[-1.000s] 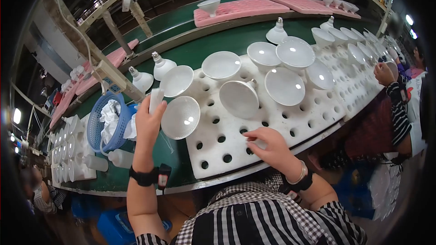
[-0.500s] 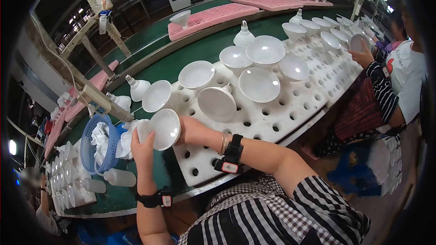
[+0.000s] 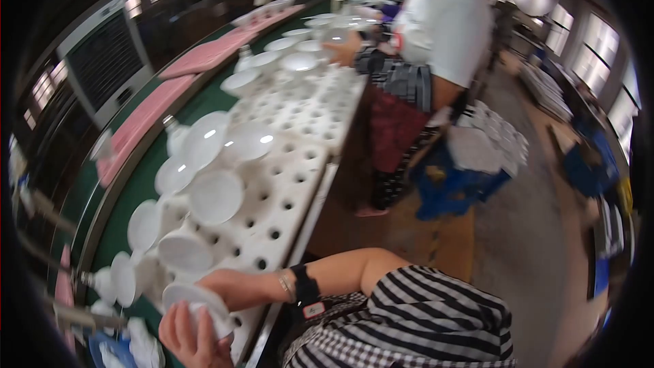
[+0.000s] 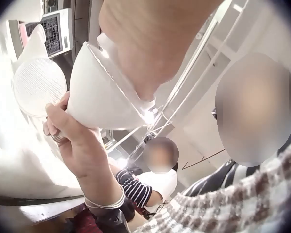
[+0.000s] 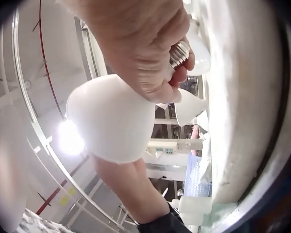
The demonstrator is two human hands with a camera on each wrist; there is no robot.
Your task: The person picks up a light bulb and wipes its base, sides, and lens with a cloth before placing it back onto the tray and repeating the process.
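My right hand (image 3: 235, 287) grips a white reflector lamp bulb (image 5: 114, 119) by its neck and metal screw base (image 5: 178, 54). The lamp is tilted, its wide face toward my left hand (image 3: 187, 341). That hand presses a folded white cloth (image 4: 105, 44) against the face, with its fingers spread over it in the head view. In the left wrist view, the right fingers (image 4: 70, 128) show behind the lamp's cone. Beside my hands, several more lamp bulbs (image 3: 216, 196) stand in the white perforated foam board (image 3: 272, 187).
At the lower left is a blue basket (image 3: 112, 349) with white cloths. Pink foam trays (image 3: 146, 116) lie along the green bench's far side. Another person (image 3: 443, 34) works farther along the bench on the right. The board's front edge (image 3: 317, 204) runs beside my right arm.
My right hand went from the board's front to the lamp bulb, which is now held up off the board. My left hand brought the cloth onto its face. The head view swung right.
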